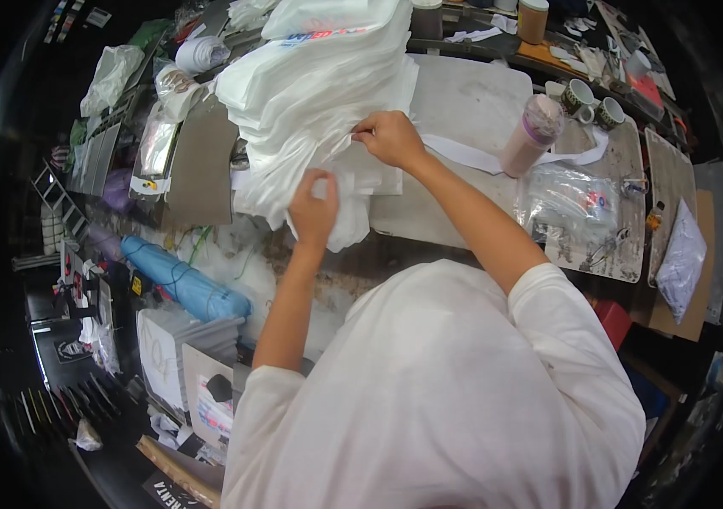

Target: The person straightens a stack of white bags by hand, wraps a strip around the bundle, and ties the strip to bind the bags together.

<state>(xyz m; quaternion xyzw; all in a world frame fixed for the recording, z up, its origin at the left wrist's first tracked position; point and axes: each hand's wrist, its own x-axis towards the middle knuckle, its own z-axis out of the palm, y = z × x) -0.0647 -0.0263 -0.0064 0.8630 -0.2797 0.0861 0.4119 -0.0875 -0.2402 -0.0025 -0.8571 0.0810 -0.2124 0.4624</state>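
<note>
A tall, fanned stack of white plastic bags [315, 93] with red and blue print lies across the table in front of me. My right hand [391, 138] pinches the edge of a white plastic bag between thumb and fingertips at the stack's right side. Lower down, my left hand [314, 208] is against the near part of the stack, its fingers loosely curved and the thumb apart from them. Nothing shows in its grasp, though its far side is hidden. Loose bag ends hang over the table's near edge around it.
Right of the stack stands a pink bottle [535, 131] beside a white strip [463, 154]. Clear-wrapped packages [572, 199] and printed mugs [577, 95] are farther right. A grey board [200, 161] lies left. Below the table rests a blue wrapped roll [183, 278].
</note>
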